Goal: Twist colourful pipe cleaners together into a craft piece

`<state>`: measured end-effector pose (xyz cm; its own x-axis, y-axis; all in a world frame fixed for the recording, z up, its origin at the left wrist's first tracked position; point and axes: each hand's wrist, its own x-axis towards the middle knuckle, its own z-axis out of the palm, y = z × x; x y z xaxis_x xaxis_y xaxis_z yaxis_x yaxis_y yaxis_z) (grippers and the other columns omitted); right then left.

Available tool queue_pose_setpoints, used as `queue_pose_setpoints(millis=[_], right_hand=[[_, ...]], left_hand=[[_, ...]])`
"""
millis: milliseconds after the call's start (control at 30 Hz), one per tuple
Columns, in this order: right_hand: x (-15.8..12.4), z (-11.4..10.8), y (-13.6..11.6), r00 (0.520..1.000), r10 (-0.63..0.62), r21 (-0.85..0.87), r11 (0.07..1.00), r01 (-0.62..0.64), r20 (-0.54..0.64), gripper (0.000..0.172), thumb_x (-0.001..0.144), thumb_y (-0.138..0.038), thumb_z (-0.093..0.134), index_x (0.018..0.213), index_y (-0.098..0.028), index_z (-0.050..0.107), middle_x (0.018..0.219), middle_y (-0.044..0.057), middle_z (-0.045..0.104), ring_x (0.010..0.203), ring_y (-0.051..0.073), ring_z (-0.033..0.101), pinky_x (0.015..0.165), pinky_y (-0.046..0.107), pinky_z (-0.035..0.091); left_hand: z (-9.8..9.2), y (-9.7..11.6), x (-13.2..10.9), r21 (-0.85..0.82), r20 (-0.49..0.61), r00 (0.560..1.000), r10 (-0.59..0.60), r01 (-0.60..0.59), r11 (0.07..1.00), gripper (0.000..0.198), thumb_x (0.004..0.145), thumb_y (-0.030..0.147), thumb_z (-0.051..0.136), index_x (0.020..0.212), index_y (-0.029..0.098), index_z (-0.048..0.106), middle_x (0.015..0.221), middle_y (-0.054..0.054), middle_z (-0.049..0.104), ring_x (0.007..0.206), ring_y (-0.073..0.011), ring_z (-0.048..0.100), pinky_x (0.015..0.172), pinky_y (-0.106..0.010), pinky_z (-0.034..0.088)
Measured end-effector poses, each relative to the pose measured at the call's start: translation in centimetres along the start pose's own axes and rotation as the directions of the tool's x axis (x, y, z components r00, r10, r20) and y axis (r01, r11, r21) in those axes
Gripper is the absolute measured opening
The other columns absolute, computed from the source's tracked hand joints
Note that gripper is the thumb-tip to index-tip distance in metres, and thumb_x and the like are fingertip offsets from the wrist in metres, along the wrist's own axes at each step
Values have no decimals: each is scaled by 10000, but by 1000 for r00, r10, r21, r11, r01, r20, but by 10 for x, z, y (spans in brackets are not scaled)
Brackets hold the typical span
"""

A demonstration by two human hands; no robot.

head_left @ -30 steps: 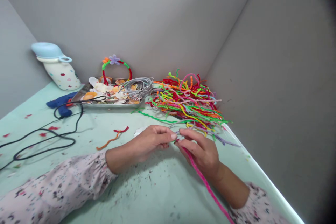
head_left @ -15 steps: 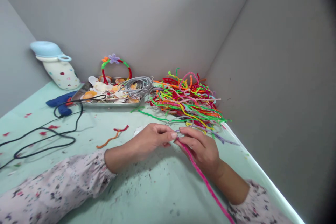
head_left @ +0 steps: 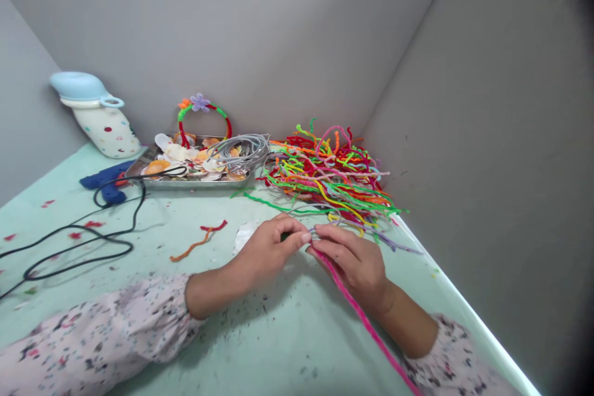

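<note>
My left hand (head_left: 266, 249) and my right hand (head_left: 355, 262) meet fingertip to fingertip over the pale green table (head_left: 288, 346). Both are closed in a pinch. A long pink pipe cleaner (head_left: 366, 323) runs from the pinch back under my right hand toward the lower right. A thin grey wire (head_left: 320, 210) loops away from the same spot toward the pile. Just behind my hands lies a big heap of coloured pipe cleaners (head_left: 331, 176).
A metal tray (head_left: 185, 182) with shells and coiled grey wire sits at the back, a decorated ring (head_left: 203, 112) behind it. A blue glue gun (head_left: 104, 178) with black cord (head_left: 78, 238) lies left. A white spotted container (head_left: 99, 117) leans far left. Grey walls close in behind and right.
My hands have shifted slightly up and away from me, staying pinched together. My left thumb and finger have parted a little at the tip.
</note>
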<state>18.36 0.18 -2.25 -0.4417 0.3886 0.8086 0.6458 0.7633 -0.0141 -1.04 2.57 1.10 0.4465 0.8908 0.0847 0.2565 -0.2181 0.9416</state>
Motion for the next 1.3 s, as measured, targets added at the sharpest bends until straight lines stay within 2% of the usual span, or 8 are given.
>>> queue_pose_setpoints(millis=[133, 400, 600, 767, 1133, 1300], right_hand=[[-2, 1, 1, 1000, -26, -27, 999, 27, 17, 208, 827, -106, 658, 1026, -167, 671, 1063, 98, 712, 922, 174, 697, 805, 251, 574], [-2, 2, -2, 998, -35, 17, 999, 34, 53, 223, 846, -99, 622, 1058, -160, 651, 1041, 97, 720, 955, 155, 687, 839, 251, 570], [-5, 2, 3, 999, 3, 3, 1000, -4, 35, 228, 852, -136, 623, 1073, -188, 647, 1055, 84, 718, 956, 152, 688, 848, 263, 567], [-7, 2, 4, 999, 12, 16, 1000, -13, 47, 233, 866, -140, 604, 1090, -201, 634, 1075, 81, 711, 952, 149, 687, 847, 269, 566], [-5, 1, 3, 999, 0, 18, 1000, 0, 47, 189, 842, -113, 636, 1025, -152, 661, 1045, 106, 713, 941, 157, 685, 830, 256, 563], [-7, 2, 3, 998, -3, 21, 1000, 2, 64, 200, 853, -123, 623, 1048, -152, 661, 1056, 103, 714, 966, 165, 686, 847, 259, 560]], left_hand=[[4, -1, -3, 118, -41, 994, 100, -94, 988, 198, 889, 288, 498, 763, 172, 598, 796, -19, 556, 805, -172, 520, 759, -282, 406], [9, -11, -9, 310, -48, 976, 210, -185, 933, 159, 928, 237, 433, 835, 180, 549, 888, -51, 534, 858, -187, 504, 777, -304, 397], [3, -6, -7, 141, -2, 987, 162, -160, 977, 186, 932, 295, 453, 849, 187, 580, 876, -24, 548, 873, -176, 516, 800, -291, 400], [-1, -2, -7, 31, 30, 995, 100, -101, 994, 166, 917, 265, 462, 857, 180, 591, 883, -11, 546, 896, -166, 523, 827, -280, 391], [-1, -5, -3, 24, 36, 999, 28, -29, 999, 139, 878, 250, 493, 839, 170, 600, 852, -12, 568, 843, -162, 535, 769, -270, 396], [1, -3, -5, 74, 6, 998, 69, -70, 995, 133, 867, 215, 489, 819, 167, 603, 845, -16, 567, 835, -159, 536, 768, -271, 401]])
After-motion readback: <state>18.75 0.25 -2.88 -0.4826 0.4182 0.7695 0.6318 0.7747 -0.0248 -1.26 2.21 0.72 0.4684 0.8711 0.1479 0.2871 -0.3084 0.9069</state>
